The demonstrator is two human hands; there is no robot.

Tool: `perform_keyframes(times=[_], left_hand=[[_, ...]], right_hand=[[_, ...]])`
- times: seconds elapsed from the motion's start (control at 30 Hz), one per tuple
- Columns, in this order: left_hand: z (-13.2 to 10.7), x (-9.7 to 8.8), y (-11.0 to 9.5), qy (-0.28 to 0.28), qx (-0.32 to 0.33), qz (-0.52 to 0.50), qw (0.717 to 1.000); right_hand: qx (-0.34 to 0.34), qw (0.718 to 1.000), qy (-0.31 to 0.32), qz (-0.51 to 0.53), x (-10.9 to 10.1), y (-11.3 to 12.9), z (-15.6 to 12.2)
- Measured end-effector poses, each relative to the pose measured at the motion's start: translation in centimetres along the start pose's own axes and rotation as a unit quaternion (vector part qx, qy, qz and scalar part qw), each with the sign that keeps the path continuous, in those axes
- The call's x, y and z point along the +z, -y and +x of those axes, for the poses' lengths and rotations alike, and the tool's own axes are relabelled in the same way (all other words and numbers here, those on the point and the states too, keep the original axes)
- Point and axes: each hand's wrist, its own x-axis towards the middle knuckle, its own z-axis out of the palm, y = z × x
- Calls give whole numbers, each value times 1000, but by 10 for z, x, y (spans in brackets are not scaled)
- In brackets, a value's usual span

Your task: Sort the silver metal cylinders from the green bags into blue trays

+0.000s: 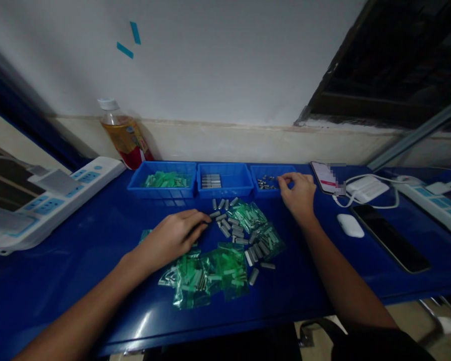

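My left hand (176, 231) is closed, with its fingertips on a small grey metal cylinder (215, 214) at the edge of a loose group of similar cylinders (237, 233). My right hand (299, 194) reaches to the right blue bin (253, 189), thumb and fingers drawn together over its right side. Tiny metal parts (265, 183) lie in that bin; whatever the right fingertips hold is too small to make out. Clear bags of green and silver pieces (225, 271) lie between my forearms, and another green bag (248, 214) sits beside the cylinders.
The middle blue bin (233, 192) holds a row of grey cylinders, and the left blue bin (135, 188) holds green pieces. A drink bottle (126, 135) stands behind. Power strips (60, 200) flank the table. Phones (391, 238), a white case (350, 225) and cables lie at right.
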Motion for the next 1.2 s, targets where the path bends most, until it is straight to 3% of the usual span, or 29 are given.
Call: perform_keyframes(times=[0.07, 0.2, 0.27, 0.47, 0.67, 0.83, 1.07, 1.2], left_hand=[[-3, -6, 8, 11, -19, 9, 1000], [-13, -21, 15, 86, -24, -3, 996], [-16, -25, 14, 90, -30, -6, 995], [-18, -22, 10, 120, -16, 12, 993], [-13, -11, 14, 40, 11, 53, 998], [-5, -4, 5, -21, 36, -4, 999], [13, -1, -7, 30, 95, -16, 995], [24, 2, -12, 52, 129, -23, 990]], right_hand=[[-2, 1000, -1, 0, -2, 4, -1], [-1, 1000, 4, 1, -4, 5, -2], [0, 1000, 9, 7, -4, 3, -1], [1, 1000, -3, 29, -3, -8, 4], [23, 999, -8, 30, -1, -13, 6], [39, 998, 0, 42, 2, -13, 6], [24, 999, -11, 36, 0, -7, 3], [-43, 996, -49, 57, -11, 16, -6]])
